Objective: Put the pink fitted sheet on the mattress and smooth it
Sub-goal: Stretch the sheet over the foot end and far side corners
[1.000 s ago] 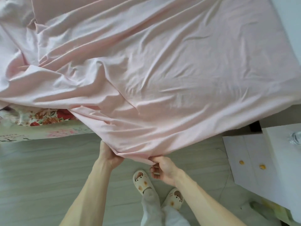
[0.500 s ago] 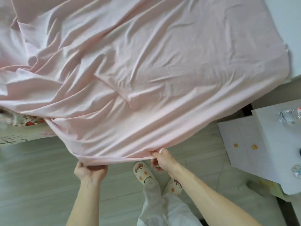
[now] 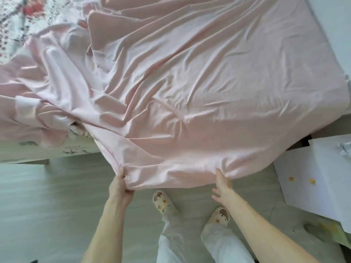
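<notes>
The pink fitted sheet lies wrinkled over most of the floral mattress, which shows bare at the far left and along its near side. The sheet's near hem hangs off the bed edge above the floor. My left hand grips that hem at its left corner, fingers curled round the fabric. My right hand is further right with fingers spread; one fingertip reaches up to the hem and the others hold nothing. The sheet is bunched in folds at the left.
A white nightstand with two small gold knobs stands at the right, close to the bed, with a glass object on top. My feet in cream slippers stand on the pale wood floor just before the bed.
My right hand has let go of the hem and opened. My left hand still grips the hem, and the hands are now wider apart. More floral mattress shows at the far left.
</notes>
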Tool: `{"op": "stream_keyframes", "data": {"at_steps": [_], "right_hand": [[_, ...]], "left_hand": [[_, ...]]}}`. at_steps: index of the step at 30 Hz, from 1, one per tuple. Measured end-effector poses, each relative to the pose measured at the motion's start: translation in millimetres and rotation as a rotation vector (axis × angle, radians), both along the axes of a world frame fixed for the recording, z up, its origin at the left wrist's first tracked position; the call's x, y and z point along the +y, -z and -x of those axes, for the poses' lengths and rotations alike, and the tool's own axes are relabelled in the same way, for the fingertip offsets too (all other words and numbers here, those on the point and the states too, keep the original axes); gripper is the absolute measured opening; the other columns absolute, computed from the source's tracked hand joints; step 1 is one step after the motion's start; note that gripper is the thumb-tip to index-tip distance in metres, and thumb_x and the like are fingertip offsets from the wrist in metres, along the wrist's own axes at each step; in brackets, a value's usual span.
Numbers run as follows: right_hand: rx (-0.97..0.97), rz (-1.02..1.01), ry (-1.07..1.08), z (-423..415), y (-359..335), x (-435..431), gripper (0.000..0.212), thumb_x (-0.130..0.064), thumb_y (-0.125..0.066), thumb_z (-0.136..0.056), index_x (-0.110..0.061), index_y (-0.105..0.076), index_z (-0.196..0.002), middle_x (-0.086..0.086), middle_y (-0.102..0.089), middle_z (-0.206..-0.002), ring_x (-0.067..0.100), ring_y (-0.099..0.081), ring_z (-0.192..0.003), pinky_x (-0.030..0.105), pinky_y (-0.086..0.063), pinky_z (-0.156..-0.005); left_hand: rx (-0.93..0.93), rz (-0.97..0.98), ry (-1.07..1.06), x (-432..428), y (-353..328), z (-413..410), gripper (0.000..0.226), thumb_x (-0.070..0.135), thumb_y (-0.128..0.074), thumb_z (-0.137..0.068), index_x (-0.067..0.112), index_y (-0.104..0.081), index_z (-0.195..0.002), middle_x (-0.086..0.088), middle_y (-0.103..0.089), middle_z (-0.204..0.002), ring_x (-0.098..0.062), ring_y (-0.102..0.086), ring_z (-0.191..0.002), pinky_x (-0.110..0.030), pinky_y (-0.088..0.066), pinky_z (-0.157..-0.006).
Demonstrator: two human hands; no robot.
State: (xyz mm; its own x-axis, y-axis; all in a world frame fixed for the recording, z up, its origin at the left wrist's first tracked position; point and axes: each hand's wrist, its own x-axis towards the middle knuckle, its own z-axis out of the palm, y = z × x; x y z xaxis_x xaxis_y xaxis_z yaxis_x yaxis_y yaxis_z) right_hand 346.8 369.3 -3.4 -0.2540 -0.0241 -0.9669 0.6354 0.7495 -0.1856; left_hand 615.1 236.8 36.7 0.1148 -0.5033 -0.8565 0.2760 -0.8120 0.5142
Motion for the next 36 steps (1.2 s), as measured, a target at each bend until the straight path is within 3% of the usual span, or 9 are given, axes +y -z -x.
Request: {"op": "stream_keyframes", "data": {"at_steps": [5, 9, 13, 16, 20, 24, 30, 33, 36], "right_hand": [[-0.234, 0.077, -0.397, -78, -78, -44, 0.084, -0.073, -0.046, -0.088, -0.013, -0.041, -0.147, 0.011, -0.049, -0.145, 0.023, -0.054, -0.124, 0.042, -0.048, -0.094], [-0.385, 0.115, -0.319, -159, -109, -87, 0.08, -0.078, -0.04, -0.084, -0.01, -0.062, -0.12, 0.008, -0.067, -0.117, 0.022, -0.062, -0.104, 0.036, -0.049, -0.072], [-0.124, 0.196, -0.244, -210, -117, -118, 0.021, -0.037, -0.053, -0.095, -0.02, -0.061, -0.105, -0.001, -0.065, -0.089, 0.016, -0.061, -0.08, 0.027, -0.045, -0.068], [0.071, 0.241, -0.352, -224, -124, -129, 0.041, -0.037, -0.052, -0.096, -0.012, -0.052, -0.129, 0.0, -0.061, -0.097, 0.014, -0.06, -0.077, 0.025, -0.043, -0.06], [0.172, 0.262, -0.421, -216, -128, -118, 0.026, -0.038, -0.048, -0.1, -0.017, -0.048, -0.116, -0.006, -0.062, -0.09, 0.01, -0.065, -0.069, 0.025, -0.044, -0.057], [0.216, 0.2, -0.288, -199, -125, -95, 0.029, -0.044, -0.046, -0.101, -0.018, -0.045, -0.116, -0.002, -0.061, -0.107, 0.01, -0.067, -0.069, 0.026, -0.046, -0.056], [0.319, 0.029, -0.08, -171, -110, -60, 0.036, -0.034, -0.043, -0.103, -0.007, -0.049, -0.125, 0.006, -0.062, -0.086, 0.018, -0.063, -0.059, 0.026, -0.042, -0.053], [0.371, -0.048, -0.206, -179, -102, -60, 0.051, -0.035, -0.047, -0.1, -0.001, -0.043, -0.137, 0.014, -0.065, -0.107, 0.026, -0.069, -0.078, 0.035, -0.056, -0.063], [0.474, -0.179, -0.545, -201, -104, -79, 0.08, -0.046, -0.05, -0.097, 0.002, -0.017, -0.152, 0.023, -0.034, -0.151, 0.038, -0.044, -0.133, 0.043, -0.043, -0.106]], "left_hand": [[-0.003, 0.014, 0.132, 5, -31, 4, 0.035, 0.035, -0.052, -0.1, 0.016, -0.057, -0.128, -0.003, -0.069, -0.117, -0.02, -0.067, -0.097, -0.034, -0.055, -0.077], [0.056, 0.006, 0.274, 0, -48, -20, 0.029, 0.037, -0.052, -0.099, 0.014, -0.062, -0.116, -0.004, -0.071, -0.1, -0.02, -0.067, -0.086, -0.031, -0.053, -0.071], [0.148, -0.041, 0.251, -17, -61, -53, 0.022, 0.033, -0.049, -0.101, 0.016, -0.061, -0.096, 0.004, -0.064, -0.066, -0.009, -0.055, -0.053, -0.022, -0.04, -0.053], [0.298, -0.149, 0.008, -51, -68, -74, 0.012, 0.013, -0.049, -0.096, 0.01, -0.06, -0.099, -0.004, -0.063, -0.093, -0.015, -0.061, -0.07, -0.023, -0.048, -0.064], [0.49, -0.182, -0.209, -93, -84, -85, 0.05, 0.009, -0.044, -0.074, 0.003, -0.059, -0.122, -0.019, -0.063, -0.122, -0.036, -0.06, -0.112, -0.048, -0.04, -0.106], [0.629, -0.055, -0.293, -128, -101, -108, 0.06, 0.021, -0.05, -0.07, 0.01, -0.059, -0.128, -0.024, -0.063, -0.124, -0.044, -0.057, -0.117, -0.054, -0.037, -0.106], [0.513, 0.2, -0.342, -169, -105, -209, 0.081, 0.013, -0.076, -0.032, 0.009, -0.07, -0.112, -0.015, -0.07, -0.115, -0.035, -0.061, -0.113, -0.046, -0.042, -0.097], [0.438, 0.216, -0.313, -175, -102, -244, 0.092, 0.013, -0.084, -0.035, 0.014, -0.065, -0.125, -0.009, -0.068, -0.122, -0.031, -0.062, -0.116, -0.049, -0.041, -0.102], [0.344, 0.206, -0.164, -164, -112, -241, 0.013, 0.016, -0.062, -0.082, 0.02, -0.071, -0.092, -0.007, -0.069, -0.11, -0.028, -0.067, -0.101, -0.048, -0.049, -0.092]]}}
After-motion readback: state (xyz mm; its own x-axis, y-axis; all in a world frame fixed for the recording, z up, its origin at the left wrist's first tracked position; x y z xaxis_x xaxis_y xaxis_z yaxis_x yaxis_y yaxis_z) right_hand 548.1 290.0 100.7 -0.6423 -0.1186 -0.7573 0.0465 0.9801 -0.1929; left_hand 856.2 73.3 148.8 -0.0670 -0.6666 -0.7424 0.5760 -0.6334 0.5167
